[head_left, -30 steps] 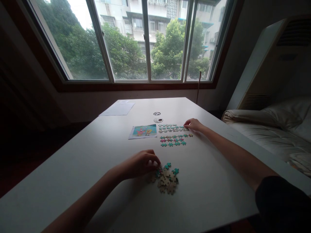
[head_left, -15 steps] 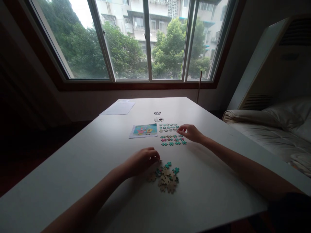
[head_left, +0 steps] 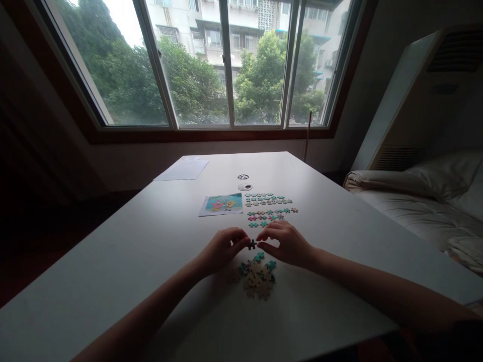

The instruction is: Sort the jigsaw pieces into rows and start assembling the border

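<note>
Between finger and thumb my left hand [head_left: 224, 249] pinches a dark jigsaw puzzle piece [head_left: 252, 245], held above the table. My right hand [head_left: 287, 244] reaches in from the other side, thumb and fingers apart, its tips very close to the piece; whether they touch it I cannot tell. Below both hands lies a loose pile of puzzle pieces [head_left: 258, 281], mostly pale backs with some teal faces. Beyond the hands, rows of puzzle pieces [head_left: 268, 199] are laid out. Part of the nearest row is hidden behind my right hand.
Left of the rows lies a colourful cartoon picture sheet [head_left: 222, 204]. Two small round discs [head_left: 245, 187] sit farther back. White paper [head_left: 181, 170] rests at the table's far left corner. A pale sofa [head_left: 407, 201] stands to the right of the white table [head_left: 124, 266].
My right hand has come back from the rows toward my left hand, leaving the fingers apart near the piece. My left hand has raised its piece slightly, turning it into clearer view.
</note>
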Demonstrator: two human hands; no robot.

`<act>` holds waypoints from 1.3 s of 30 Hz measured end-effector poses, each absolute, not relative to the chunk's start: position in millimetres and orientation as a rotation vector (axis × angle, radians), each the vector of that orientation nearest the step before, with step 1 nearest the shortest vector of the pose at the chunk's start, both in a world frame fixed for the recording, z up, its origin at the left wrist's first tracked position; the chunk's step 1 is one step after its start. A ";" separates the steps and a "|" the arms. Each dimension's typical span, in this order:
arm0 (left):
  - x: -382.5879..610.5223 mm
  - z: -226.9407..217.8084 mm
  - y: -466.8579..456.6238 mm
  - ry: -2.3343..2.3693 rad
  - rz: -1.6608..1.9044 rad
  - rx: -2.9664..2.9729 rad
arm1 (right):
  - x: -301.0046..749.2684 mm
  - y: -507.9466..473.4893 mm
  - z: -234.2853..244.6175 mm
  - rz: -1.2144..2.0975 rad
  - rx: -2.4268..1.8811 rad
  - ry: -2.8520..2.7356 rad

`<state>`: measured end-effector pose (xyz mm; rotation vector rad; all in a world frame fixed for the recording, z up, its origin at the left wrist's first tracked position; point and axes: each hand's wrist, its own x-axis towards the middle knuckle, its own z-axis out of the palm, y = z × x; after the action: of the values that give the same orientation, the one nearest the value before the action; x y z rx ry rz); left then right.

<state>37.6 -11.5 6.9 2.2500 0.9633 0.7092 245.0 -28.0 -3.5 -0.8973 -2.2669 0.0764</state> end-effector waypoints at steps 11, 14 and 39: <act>40.5 4.2 -14.1 0.954 0.703 2.223 | 245.4 -33.4 -5.9 -0.063 -0.793 -2.283; 41.1 5.4 -14.3 0.948 0.703 2.214 | 244.7 -33.4 -6.1 -0.081 -0.794 -2.277; 24.1 -1.3 -10.8 0.872 0.465 2.627 | 302.7 7.9 5.8 -0.329 -1.013 -2.068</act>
<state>24.1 -10.8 -1.3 2.6269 0.8723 0.4655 302.7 7.9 5.8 -1.0131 -2.0678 -0.3290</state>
